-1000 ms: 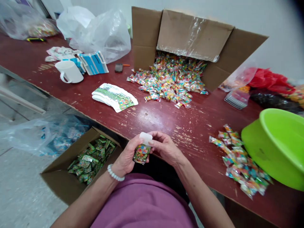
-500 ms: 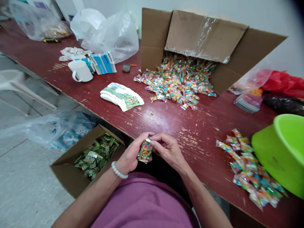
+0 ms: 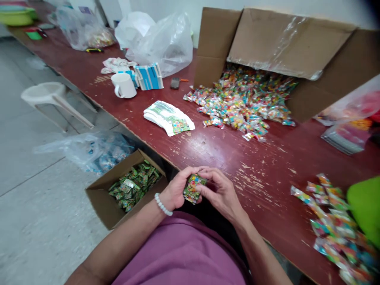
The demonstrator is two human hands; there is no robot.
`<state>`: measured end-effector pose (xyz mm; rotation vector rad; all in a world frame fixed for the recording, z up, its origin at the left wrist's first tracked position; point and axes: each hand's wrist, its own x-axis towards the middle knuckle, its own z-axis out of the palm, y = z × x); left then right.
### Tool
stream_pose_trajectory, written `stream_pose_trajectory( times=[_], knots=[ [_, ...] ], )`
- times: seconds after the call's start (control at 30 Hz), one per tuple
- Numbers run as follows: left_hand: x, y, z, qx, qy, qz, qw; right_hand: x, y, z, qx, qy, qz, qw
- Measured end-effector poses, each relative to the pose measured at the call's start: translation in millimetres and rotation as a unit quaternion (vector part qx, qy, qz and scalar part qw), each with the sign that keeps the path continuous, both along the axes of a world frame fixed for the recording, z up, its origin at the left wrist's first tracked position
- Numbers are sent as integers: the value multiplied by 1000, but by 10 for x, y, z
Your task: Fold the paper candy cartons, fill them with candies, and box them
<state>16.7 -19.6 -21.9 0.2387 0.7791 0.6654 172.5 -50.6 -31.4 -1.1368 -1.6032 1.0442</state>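
A small green printed packet (image 3: 192,189) sits between my hands, just off the table's front edge. My left hand (image 3: 178,189), with a pale bead bracelet at the wrist, is closed around the packet's left side. Thumb and fingers of my right hand (image 3: 219,190) pinch its right side, the thumb lying on the printed front. Below and left stands a cardboard box (image 3: 102,206) with many similar green packets (image 3: 135,184) in it. A fanned stack of flat white-and-green printed packets (image 3: 169,118) lies on the table beyond my hands.
A large open carton (image 3: 285,43) spills wrapped candies (image 3: 243,103) onto the red table (image 3: 219,154). More candies (image 3: 335,221) lie at right beside a green basin (image 3: 366,206). A white mug (image 3: 126,86), plastic bags (image 3: 166,43) and a white stool (image 3: 49,94) are farther left.
The view has swung left, so the scene sits farther right. My right thumb has moved from the packet's top edge down onto its front, and the white at its top no longer shows.
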Motion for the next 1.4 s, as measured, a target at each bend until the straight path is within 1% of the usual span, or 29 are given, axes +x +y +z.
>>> stream_pose_trajectory(
  times=[0.07, 0.1, 0.17, 0.27, 0.33, 0.4, 0.47, 0.53, 0.57, 0.6, 0.63, 0.67, 0.7, 0.73, 0.77, 0.83, 0.9, 0.93, 0.97, 1.0, 1.07, 1.1, 1.13, 1.2, 1.23, 1.27, 1.3, 1.37, 1.4],
  knots=[
    [13, -3, -44, -17, -13, 23, 999, -27, -49, -56, 75, -101, 6, 992],
    [13, -9, -67, -16, -10, 37, 999, -51, -65, -80, 96, -151, 5, 984],
    [0, -25, -104, 8, 11, 66, 998, -120, -75, -111, 119, -240, -6, 963],
    [-50, -55, -122, 58, 50, 118, 990, -278, -29, -116, 148, -317, -19, 937],
    [-120, -68, -104, 84, 69, 132, 985, -409, 22, -100, 164, -338, -7, 927],
    [-257, -76, -71, 123, 106, 136, 977, -531, 68, -81, 163, -332, 13, 929],
    [-495, -81, -35, 165, 177, 139, 960, -606, 101, -78, 153, -296, 35, 942],
    [-835, -81, -14, 177, 280, 128, 935, -606, 131, -114, 145, -251, 41, 956],
    [-1026, -77, -10, 190, 348, 122, 910, -575, 149, -150, 142, -232, 36, 962],
    [-1213, -66, -10, 217, 433, 121, 867, -528, 171, -198, 138, -218, 23, 966],
    [-1381, -44, -13, 245, 530, 107, 804, -471, 196, -254, 134, -206, 1, 969],
    [-1511, -7, -17, 278, 613, 81, 735, -409, 223, -314, 129, -195, -25, 972],
    [-1591, 49, -20, 317, 672, 62, 666, -349, 249, -373, 123, -184, -53, 974],
    [-1613, 131, -21, 364, 706, 44, 606, -297, 273, -426, 119, -176, -75, 974],
    [-1577, 240, -20, 416, 719, 26, 556, -256, 291, -469, 118, -172, -88, 974],
    [-1362, 544, -6, 508, 721, 1, 471, -208, 312, -518, 125, -176, -85, 973],
    [-1060, 928, 15, 532, 746, -35, 398, -197, 313, -522, 133, -183, -71, 971],
    [-917, 1128, 24, 524, 766, -55, 369, -199, 311, -513, 135, -182, -68, 972],
    [-797, 1318, 32, 514, 781, -76, 346, -203, 308, -501, 135, -179, -67, 972],
    [-705, 1487, 35, 510, 787, -101, 333, -207, 306, -488, 133, -174, -66, 973],
    [-610, 1740, 30, 511, 784, -123, 330, -212, 308, -469, 129, -164, -64, 976],
    [-597, 1818, 23, 514, 781, -127, 331, -212, 311, -464, 128, -159, -63, 977],
    [-600, 1866, 16, 518, 778, -127, 333, -212, 315, -462, 127, -154, -64, 978],
    [-620, 1888, 8, 525, 776, -123, 328, -208, 322, -463, 124, -144, -64, 980],
    [-628, 1872, 10, 527, 772, -114, 336, -204, 325, -465, 121, -139, -64, 981],
    [-632, 1842, 16, 526, 766, -97, 357, -201, 327, -467, 118, -133, -63, 982],
    [-630, 1800, 27, 521, 757, -77, 386, -198, 330, -469, 112, -125, -60, 984],
    [-616, 1674, 58, 503, 731, -40, 459, -193, 337, -467, 88, -96, -62, 989],
    [-604, 1585, 78, 492, 716, -29, 494, -192, 344, -461, 67, -72, -74, 992]
  ],
)
